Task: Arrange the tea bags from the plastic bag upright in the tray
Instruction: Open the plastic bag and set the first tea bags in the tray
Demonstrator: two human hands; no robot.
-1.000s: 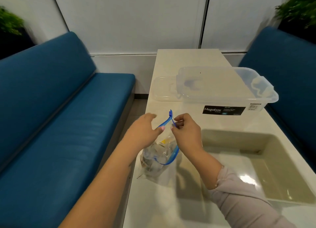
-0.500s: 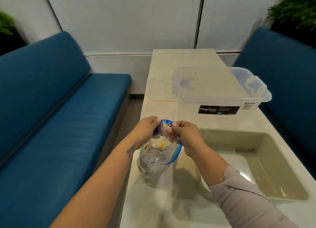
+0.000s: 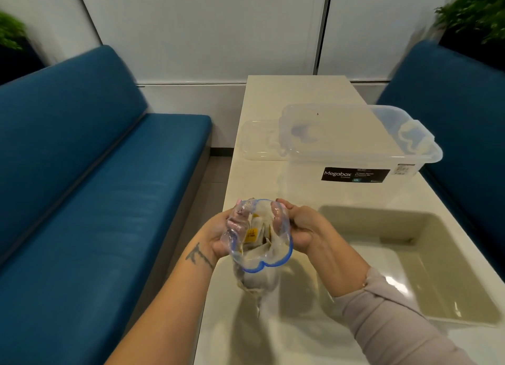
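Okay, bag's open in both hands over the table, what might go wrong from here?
1. The plastic bag hangs at the table's left edge; if it tips, tea bags may drop to the floor.
2. The left hand and right hand both grip the rim, so no hand is free to pick.
3. The beige tray sits to the right; reaching across could spill the bag.

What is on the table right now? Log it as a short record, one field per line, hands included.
plastic bag: held above the table, blue-rimmed mouth pulled open
tea bags: inside the bag, yellow tags showing
left hand: grips the bag's left rim
right hand: grips the bag's right rim
tray: beige, on the table to the right, no tea bags in it
clear storage box: behind the tray, labelled Megabox
table: pale, between blue benches
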